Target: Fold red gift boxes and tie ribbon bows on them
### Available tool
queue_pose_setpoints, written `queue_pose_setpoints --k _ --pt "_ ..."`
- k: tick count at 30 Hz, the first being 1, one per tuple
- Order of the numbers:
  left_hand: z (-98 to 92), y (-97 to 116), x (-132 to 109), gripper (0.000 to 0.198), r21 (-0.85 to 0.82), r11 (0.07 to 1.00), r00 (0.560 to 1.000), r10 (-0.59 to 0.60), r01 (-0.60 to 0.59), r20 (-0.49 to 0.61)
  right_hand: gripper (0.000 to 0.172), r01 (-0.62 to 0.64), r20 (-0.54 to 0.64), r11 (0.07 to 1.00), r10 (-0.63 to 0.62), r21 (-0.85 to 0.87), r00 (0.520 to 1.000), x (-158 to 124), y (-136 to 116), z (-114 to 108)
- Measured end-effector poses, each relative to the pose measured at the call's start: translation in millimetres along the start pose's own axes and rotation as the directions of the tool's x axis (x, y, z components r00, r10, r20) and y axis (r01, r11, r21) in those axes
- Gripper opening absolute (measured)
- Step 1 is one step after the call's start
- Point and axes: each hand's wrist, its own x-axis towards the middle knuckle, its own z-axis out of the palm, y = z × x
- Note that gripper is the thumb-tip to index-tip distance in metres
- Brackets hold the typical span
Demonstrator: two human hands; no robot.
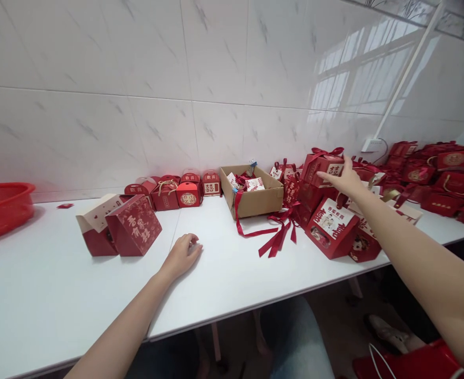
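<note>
My left hand [182, 255] rests on the white table [38, 295], fingers loosely curled, with nothing in it. A tilted red gift box with gold characters [134, 225] lies just left of it, next to a red-and-cream box [97, 223]. My right hand [344, 179] reaches far right with fingers stretched out, touching a red ribboned gift box [322, 167] on top of a pile. Below that arm lies a red box with a white picture label [332, 227].
A brown cardboard box [253, 200] with red ribbons and cards stands mid-table. Small red boxes [188, 192] line the tiled wall. A red plastic basket [3, 208] sits far left. More red bags [445, 173] crowd the right end. A red bag [413, 363] lies below.
</note>
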Motion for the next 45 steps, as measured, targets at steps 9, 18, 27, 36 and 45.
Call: queue_pose_setpoints --k 9,18,27,36,45 --pt "2.2 4 -4 0.016 0.011 0.999 0.997 0.031 -0.03 -0.067 0.088 0.191 -0.375 0.979 -0.205 -0.074 0.904 -70 -47 27" --pt "-36.9 -6 -9 0.056 0.174 0.953 0.693 -0.048 0.247 -0.719 0.06 0.625 -0.152 0.754 -0.607 0.203 0.78 -161 -117 163" --pt "-71.8 -44 -8 0.045 -0.082 0.884 0.522 -0.343 0.459 -0.78 0.039 0.599 0.072 0.771 -0.625 0.219 0.778 -187 -97 209" --pt "-33.9 20 -3 0.046 0.348 0.932 0.726 0.309 -0.102 -0.614 0.073 0.355 0.159 0.679 -0.571 0.642 0.805 -205 -118 198" --pt "-8.0 82 19 0.064 0.144 0.781 0.773 0.624 -0.608 -0.117 0.112 -0.129 0.355 0.409 -0.542 0.903 0.762 -190 -116 168"
